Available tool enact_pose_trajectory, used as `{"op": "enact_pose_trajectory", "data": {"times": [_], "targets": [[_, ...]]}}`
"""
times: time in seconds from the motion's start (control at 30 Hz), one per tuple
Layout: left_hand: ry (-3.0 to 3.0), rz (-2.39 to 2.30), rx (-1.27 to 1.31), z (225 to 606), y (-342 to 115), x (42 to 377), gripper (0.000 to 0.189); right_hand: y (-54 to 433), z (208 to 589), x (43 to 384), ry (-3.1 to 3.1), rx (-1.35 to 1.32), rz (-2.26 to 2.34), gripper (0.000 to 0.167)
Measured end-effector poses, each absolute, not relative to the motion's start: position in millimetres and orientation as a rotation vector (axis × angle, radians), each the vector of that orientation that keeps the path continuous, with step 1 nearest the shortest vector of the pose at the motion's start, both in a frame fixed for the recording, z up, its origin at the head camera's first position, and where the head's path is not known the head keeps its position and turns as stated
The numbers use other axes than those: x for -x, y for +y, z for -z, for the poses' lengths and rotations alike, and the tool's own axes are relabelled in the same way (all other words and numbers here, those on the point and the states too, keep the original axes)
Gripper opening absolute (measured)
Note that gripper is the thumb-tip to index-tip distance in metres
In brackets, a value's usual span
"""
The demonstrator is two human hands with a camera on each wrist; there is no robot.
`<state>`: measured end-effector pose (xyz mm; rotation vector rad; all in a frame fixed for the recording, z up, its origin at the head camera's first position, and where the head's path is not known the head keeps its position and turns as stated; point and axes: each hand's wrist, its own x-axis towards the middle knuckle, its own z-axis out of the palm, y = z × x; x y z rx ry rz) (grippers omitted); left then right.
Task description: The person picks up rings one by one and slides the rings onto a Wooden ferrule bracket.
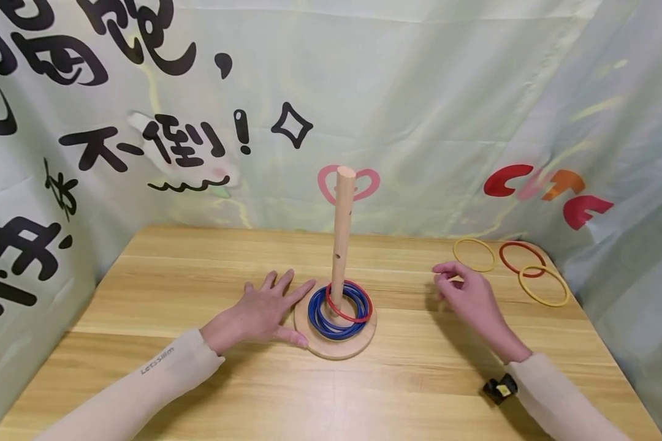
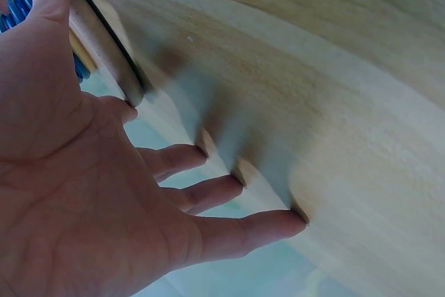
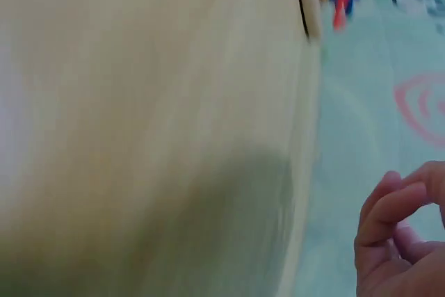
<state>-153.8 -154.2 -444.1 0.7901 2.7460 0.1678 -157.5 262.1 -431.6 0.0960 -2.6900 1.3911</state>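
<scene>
A wooden post (image 1: pixel 342 226) stands upright on a round wooden base (image 1: pixel 336 351). Several blue rings (image 1: pixel 336 334) lie stacked around its foot, with a red ring (image 1: pixel 371 306) tilted on top of them. My left hand (image 1: pixel 259 311) is spread beside the base, fingers straight, its thumb and index finger at the base's rim; the left wrist view shows the fingertips (image 2: pixel 299 224) down at the tabletop. Right of the post, my right hand (image 1: pixel 466 291) is raised over the table with loosely bent fingers and nothing between them, close to the loose rings.
At the back right of the table (image 1: pixel 198 257) lie a yellow ring (image 1: pixel 493 257), a red ring (image 1: pixel 502 256) and another yellow ring (image 1: pixel 567 300) overlapping the red one. A printed curtain (image 1: pixel 419 110) hangs behind and along both sides.
</scene>
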Motion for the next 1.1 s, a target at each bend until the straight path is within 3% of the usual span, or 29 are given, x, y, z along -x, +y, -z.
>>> {"op": "enact_pose_trajectory", "data": {"times": [0.3,0.53,0.77,1.1], "targets": [[2.743,-0.169,-0.799,442.3,-153.4,151.9,0.121,326.1,438.9,198.3,-2.768,0.188,-1.387,0.042],[2.746,-0.181,-0.792,440.9,-153.2,151.8,0.122,344.2,446.5,219.7,-2.918,0.152,-1.175,0.041],[2.756,-0.197,-0.781,440.6,-155.3,149.2,0.122,334.1,441.6,231.1,-3.078,-0.03,-0.934,0.024],[2.748,-0.221,-0.796,441.2,-154.2,150.8,0.122,297.0,430.7,204.1,-2.919,-0.256,-0.884,0.012]]}}
